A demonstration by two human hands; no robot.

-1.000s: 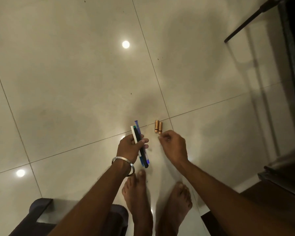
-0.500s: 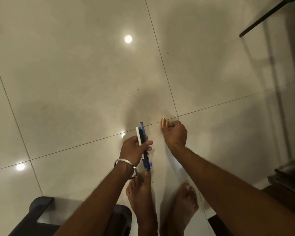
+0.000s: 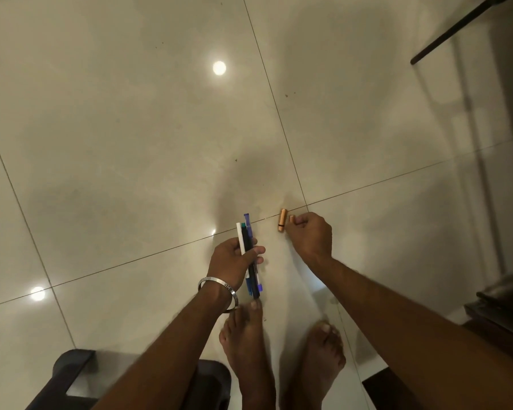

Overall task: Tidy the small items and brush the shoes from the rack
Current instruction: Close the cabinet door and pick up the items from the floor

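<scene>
My left hand (image 3: 233, 260) grips a bundle of pens (image 3: 249, 255), white, black, green and blue, held low over the pale tiled floor. Two small copper-coloured batteries lie on the floor by a tile joint. One battery (image 3: 282, 220) lies free, just left of my right hand (image 3: 308, 235). The other battery (image 3: 292, 218) shows only its tip, pinched in the curled fingers of my right hand. A steel bangle (image 3: 219, 284) sits on my left wrist.
My bare feet (image 3: 249, 344) stand just behind the hands. A dark frame (image 3: 71, 368) lies at the lower left. Dark furniture (image 3: 498, 303) fills the right edge, and a thin dark rod (image 3: 456, 28) slants at the upper right.
My right hand reached forward onto the two batteries and closed its fingers on the right one. My left hand kept holding the pens.
</scene>
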